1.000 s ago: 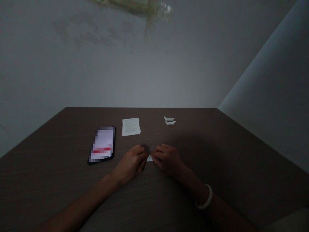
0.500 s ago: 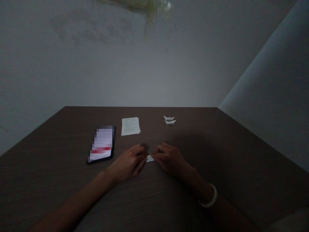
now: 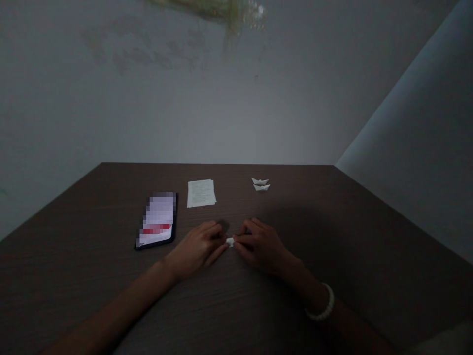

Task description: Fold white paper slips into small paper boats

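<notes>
Between my hands is a small folded piece of white paper (image 3: 229, 242), low over the table. My left hand (image 3: 201, 246) pinches its left end between thumb and fingers. Its right end is gripped by the curled fingers of my right hand (image 3: 260, 245), which has a pale bracelet (image 3: 325, 308) at the wrist. Fingertips cover both ends of the paper, so only its middle shows. Farther back, to the right of centre, two small white paper boats (image 3: 261, 185) lie close together.
A stack of printed paper sheets (image 3: 201, 193) lies behind my left hand. To its left is a phone (image 3: 157, 220) with a lit, blurred screen. The dark wooden table (image 3: 229, 315) meets a stained grey wall (image 3: 166, 108) at the back.
Less of the folded paper shows between my fingers, and my hands are slightly closer together. The whole view has shifted a little; the boats, sheets and phone lie as before.
</notes>
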Tool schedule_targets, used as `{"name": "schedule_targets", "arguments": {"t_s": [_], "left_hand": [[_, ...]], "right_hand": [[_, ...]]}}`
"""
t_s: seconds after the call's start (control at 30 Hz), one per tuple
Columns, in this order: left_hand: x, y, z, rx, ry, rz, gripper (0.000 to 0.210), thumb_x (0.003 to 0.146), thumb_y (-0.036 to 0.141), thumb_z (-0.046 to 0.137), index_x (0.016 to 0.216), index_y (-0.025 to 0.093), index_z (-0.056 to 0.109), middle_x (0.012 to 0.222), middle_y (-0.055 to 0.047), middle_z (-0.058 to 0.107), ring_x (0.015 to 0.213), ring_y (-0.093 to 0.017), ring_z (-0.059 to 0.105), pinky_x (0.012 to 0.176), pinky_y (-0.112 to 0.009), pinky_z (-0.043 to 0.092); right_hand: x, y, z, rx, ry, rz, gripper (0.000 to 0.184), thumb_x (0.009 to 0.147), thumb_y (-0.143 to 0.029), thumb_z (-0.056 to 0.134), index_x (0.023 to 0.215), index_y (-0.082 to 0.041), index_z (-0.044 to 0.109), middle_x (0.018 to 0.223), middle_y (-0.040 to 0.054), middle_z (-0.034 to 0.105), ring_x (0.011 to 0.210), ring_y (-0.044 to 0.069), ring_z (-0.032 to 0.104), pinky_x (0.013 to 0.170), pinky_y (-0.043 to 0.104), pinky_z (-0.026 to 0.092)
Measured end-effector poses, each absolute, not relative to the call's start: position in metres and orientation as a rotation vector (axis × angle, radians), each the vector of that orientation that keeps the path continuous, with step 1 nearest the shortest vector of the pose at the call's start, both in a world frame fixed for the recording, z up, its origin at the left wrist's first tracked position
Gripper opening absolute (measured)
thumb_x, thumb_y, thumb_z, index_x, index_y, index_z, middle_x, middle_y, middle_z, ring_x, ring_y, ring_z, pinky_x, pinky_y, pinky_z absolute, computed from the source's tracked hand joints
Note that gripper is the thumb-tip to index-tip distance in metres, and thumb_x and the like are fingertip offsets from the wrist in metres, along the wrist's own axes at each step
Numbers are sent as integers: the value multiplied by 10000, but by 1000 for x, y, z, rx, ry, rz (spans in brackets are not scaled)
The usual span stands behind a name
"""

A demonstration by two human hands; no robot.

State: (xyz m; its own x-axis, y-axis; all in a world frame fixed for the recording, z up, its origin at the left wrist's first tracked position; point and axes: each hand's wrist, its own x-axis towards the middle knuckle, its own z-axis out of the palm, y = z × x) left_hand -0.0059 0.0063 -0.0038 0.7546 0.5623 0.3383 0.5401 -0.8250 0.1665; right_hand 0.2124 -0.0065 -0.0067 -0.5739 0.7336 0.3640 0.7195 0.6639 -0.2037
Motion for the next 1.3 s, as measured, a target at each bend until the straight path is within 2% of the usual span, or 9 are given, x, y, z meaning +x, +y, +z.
{"name": "schedule_targets", "arguments": {"t_s": [0.13,0.33,0.5,0.67,0.9,1.3], "left_hand": [[-4,7,-5,2767,945,637,238,933,265,486,860,157,686,896,-72,560,859,-201,515,746,-339,469],[-3,9,-9,2688,959,696,178,918,276,503,889,163,637,884,-62,566,867,-204,517,777,-352,461],[-5,9,-10,2630,960,734,182,931,282,481,886,167,614,855,-50,577,834,-193,525,761,-344,454],[-4,6,-5,2677,875,788,231,937,206,456,797,161,634,786,-43,585,814,-188,516,764,-340,429],[-4,6,-5,2761,807,793,230,935,181,451,841,154,660,779,-52,597,787,-185,518,747,-338,419],[-4,7,-8,2778,789,825,242,932,179,464,808,138,668,764,-55,590,774,-179,514,716,-322,430]], "right_hand": [[209,-4,-11,-1157,-2423,76,138,886,-308,589,842,-211,676,895,37,579,852,173,495,712,289,401],[208,-2,-14,-1150,-2364,191,101,840,-255,652,903,-193,603,947,35,598,905,177,514,789,298,413],[207,-1,-17,-1110,-2288,303,107,822,-209,671,858,-191,571,858,15,623,827,165,525,735,280,399],[206,-1,-20,-1062,-2241,319,84,829,-201,665,801,-192,587,786,6,640,775,161,521,713,277,389],[203,-4,-15,-957,-2247,321,10,837,-201,639,839,-193,646,831,12,668,786,149,549,777,291,409],[201,-1,-20,-915,-2230,300,70,837,-164,634,810,-193,692,816,18,679,765,149,563,753,285,419]]}}
